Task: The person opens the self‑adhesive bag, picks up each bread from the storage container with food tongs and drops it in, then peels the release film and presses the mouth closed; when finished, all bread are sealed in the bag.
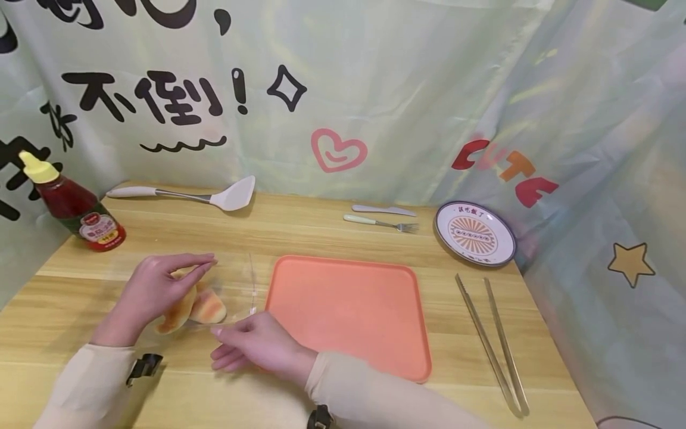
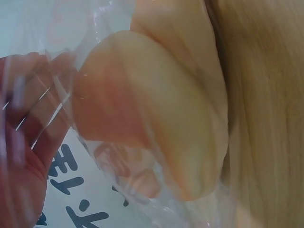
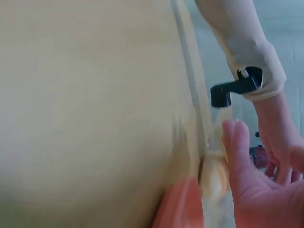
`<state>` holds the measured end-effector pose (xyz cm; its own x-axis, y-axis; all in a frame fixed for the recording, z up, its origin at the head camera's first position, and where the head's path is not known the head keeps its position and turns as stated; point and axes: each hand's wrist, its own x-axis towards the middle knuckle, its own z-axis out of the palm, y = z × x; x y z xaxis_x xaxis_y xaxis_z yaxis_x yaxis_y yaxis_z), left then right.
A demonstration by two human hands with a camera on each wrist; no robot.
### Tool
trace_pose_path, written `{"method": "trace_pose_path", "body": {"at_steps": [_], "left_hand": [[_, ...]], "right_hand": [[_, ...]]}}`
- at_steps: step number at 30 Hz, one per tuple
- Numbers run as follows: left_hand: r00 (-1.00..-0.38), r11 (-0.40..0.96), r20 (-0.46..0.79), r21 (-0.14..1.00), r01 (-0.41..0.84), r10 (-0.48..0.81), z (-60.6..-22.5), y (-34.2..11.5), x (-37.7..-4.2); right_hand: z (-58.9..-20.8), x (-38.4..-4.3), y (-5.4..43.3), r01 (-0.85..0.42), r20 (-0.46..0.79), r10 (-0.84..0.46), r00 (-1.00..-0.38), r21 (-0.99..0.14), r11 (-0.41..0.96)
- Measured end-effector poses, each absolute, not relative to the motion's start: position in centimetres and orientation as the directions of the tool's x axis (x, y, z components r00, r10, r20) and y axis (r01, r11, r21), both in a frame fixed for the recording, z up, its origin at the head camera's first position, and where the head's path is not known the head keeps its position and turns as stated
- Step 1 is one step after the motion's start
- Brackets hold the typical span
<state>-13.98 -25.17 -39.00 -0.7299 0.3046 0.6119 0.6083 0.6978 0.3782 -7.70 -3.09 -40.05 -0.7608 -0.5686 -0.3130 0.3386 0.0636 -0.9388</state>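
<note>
Two bread-like pieces, pale with browned orange patches, lie inside a clear plastic bag [image 1: 238, 286] on the left of the table. The nearer piece [image 1: 208, 308] shows beside the left hand; the other bread piece [image 2: 152, 99] fills the left wrist view behind the film. My left hand [image 1: 161, 286] arches over the bread and pinches the bag's far edge between thumb and fingertips. With thumb and forefinger, my right hand [image 1: 262, 345] pinches the bag's near edge. The bag's transparent outline is hard to follow. In the right wrist view the bread [image 3: 214, 178] is blurred.
Right of the bag lies a pink-orange tray [image 1: 348, 316]. Behind are a sauce bottle [image 1: 80, 208], a white spatula [image 1: 214, 198], a knife [image 1: 383, 210] and a fork [image 1: 380, 223]. A plate [image 1: 475, 233] leans at the back right, with metal tongs [image 1: 493, 345] before it.
</note>
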Motion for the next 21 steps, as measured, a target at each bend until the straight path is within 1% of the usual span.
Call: {"method": "trace_pose_path", "body": {"at_steps": [4, 8, 11, 15, 21], "left_hand": [[-0.734, 0.701, 0.607, 0.378, 0.604, 0.305, -39.0, -25.0, -13.7], [-0.734, 0.715, 0.607, 0.363, 0.597, 0.305, -39.0, -25.1, -13.7], [-0.728, 0.719, 0.613, 0.352, 0.599, 0.307, -39.0, -25.2, -13.9], [-0.728, 0.719, 0.612, 0.351, 0.599, 0.308, -38.9, -25.2, -13.9], [-0.737, 0.719, 0.602, 0.361, 0.594, 0.308, -38.9, -25.2, -13.7]], "right_hand": [[-40.7, -7.5, -4.1, 0.451, -0.352, -0.554, -0.754, -0.891, -0.048], [-41.3, -7.3, -4.9, 0.514, -0.379, -0.554, -0.741, -0.852, -0.104], [-41.6, -7.2, -5.5, 0.54, -0.401, -0.529, -0.748, -0.831, -0.135], [-41.9, -7.3, -6.3, 0.564, -0.44, -0.464, -0.769, -0.808, -0.169], [-42.1, -7.2, -7.0, 0.601, -0.482, -0.424, -0.767, -0.771, -0.212]]}}
